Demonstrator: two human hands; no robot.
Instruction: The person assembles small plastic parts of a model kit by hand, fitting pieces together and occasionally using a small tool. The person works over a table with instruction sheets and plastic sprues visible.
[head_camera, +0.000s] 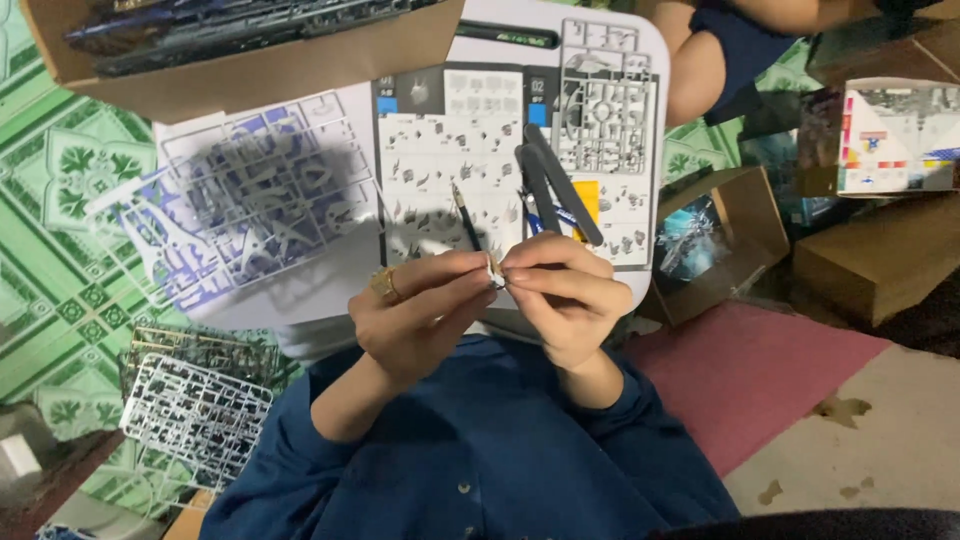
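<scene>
Both hands meet over a tiny pale part (495, 270), pinched between the fingertips of the left hand (420, 315) and the right hand (565, 300); each grip is clenched on it from its own side. The part sits in the air just above the near edge of a small white counter (250, 305), in front of the blue-sleeved arms. A gold ring (386, 285) shows on a left finger.

Just beyond the fingers, a slim dark knife (466, 215) lies on an open instruction sheet (440, 150), with dark-handled nippers (555, 185) beside it to the right. A grey parts frame (605, 110) lies at the sheet's far right, and a clear bag of pale frames (240, 205) to its left. A cardboard box (250, 60) overlaps the far left corner. On the green patterned floor (55, 250), more frames (195, 405) lie near the left elbow.
</scene>
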